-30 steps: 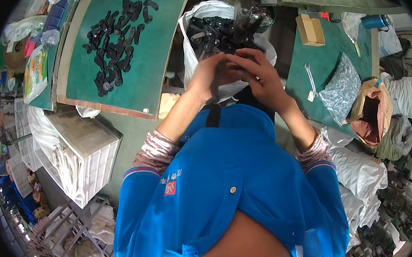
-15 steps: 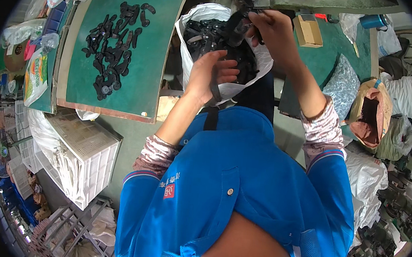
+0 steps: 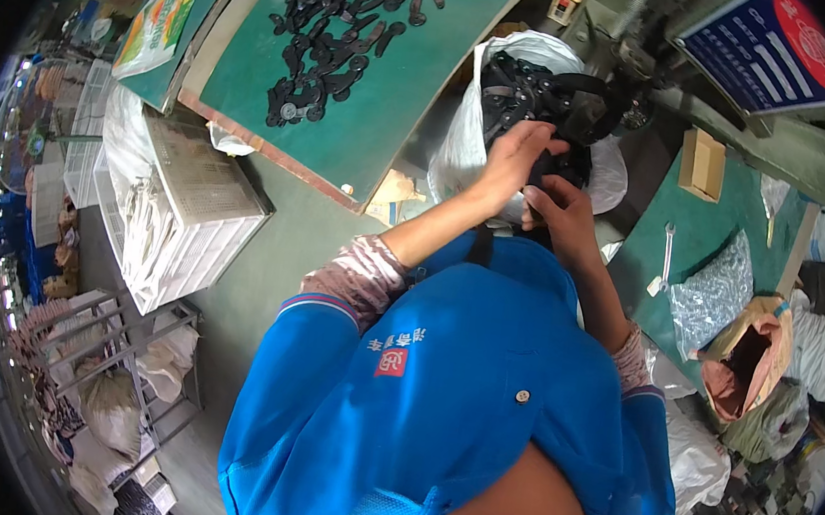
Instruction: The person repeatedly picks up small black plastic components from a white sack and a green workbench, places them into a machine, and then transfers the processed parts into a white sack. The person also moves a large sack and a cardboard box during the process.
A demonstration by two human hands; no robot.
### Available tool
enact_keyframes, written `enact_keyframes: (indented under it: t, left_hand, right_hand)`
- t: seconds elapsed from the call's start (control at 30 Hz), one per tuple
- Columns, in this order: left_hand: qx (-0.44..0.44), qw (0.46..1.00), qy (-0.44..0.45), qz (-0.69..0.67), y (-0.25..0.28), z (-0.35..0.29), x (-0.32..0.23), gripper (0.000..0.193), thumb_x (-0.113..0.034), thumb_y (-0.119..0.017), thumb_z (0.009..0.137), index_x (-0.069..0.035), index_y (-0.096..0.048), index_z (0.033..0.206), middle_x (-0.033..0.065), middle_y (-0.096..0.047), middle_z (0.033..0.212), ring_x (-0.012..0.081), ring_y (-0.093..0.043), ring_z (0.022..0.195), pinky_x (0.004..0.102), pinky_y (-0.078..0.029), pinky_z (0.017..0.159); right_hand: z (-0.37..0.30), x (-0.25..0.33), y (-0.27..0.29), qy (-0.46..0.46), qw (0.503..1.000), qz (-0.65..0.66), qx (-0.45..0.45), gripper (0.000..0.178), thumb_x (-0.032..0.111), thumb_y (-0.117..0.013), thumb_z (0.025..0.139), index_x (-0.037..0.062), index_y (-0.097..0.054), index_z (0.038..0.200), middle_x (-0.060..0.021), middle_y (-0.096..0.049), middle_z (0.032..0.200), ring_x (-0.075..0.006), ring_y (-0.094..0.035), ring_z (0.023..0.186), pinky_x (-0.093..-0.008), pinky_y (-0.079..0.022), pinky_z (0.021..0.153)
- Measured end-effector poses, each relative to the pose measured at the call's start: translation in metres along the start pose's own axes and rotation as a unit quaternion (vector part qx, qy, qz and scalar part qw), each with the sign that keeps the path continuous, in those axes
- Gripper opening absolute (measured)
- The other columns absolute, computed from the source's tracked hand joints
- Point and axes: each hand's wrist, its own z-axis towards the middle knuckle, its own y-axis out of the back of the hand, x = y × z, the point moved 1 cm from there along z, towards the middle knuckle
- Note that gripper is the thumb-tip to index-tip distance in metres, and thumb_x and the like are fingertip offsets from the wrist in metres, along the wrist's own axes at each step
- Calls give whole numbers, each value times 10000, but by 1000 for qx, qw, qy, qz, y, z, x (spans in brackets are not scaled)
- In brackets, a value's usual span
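Note:
My left hand [image 3: 516, 160] is over the near part of a white sack [image 3: 456, 151], its fingers bent and pointing right. Just right of it and a little nearer to me, my right hand [image 3: 568, 217] has thumb and fingers drawn together. Dark material shows between the hands, but what each one grips is hidden. The sack is filled with black parts [image 3: 510, 92], some with small round metal spots. A curved black band [image 3: 600, 101] stands up beyond my fingers, beside the machine.
Many similar black pieces [image 3: 329, 43] lie on the green table [image 3: 387, 119] at left. A metal machine [image 3: 640, 55] with a blue sign [image 3: 766, 53] stands ahead. On the right table are a small cardboard box [image 3: 702, 165], a wrench [image 3: 667, 254] and a clear bag [image 3: 712, 294].
My right hand has come down from the machine to beside my left hand. My view has turned, so the sack and tables appear shifted and tilted.

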Motion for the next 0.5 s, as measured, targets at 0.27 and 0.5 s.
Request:
enact_keyframes:
  t: [0.27,0.5]
  left_hand:
    - [-360,757,102,535,348,14,6,1307,-571,-835,507,-25,-113,1450,321,-245,1428,428,-274,1328,475,-261,1089]
    - [-169,745,222,606,421,13,20,1210,-625,-808,488,-291,-175,1463,288,-227,1450,449,-260,1324,518,-265,1066]
  right_hand:
    - [-30,-8,46,-3,984,0,-180,179,198,-636,880,22,-610,898,-27,-587,748,-88,-566,624,-220,-473,541]
    - [-39,-16,49,-35,978,21,-207,130,186,-628,889,68,-606,841,7,-578,729,-62,-556,615,-201,-459,535]
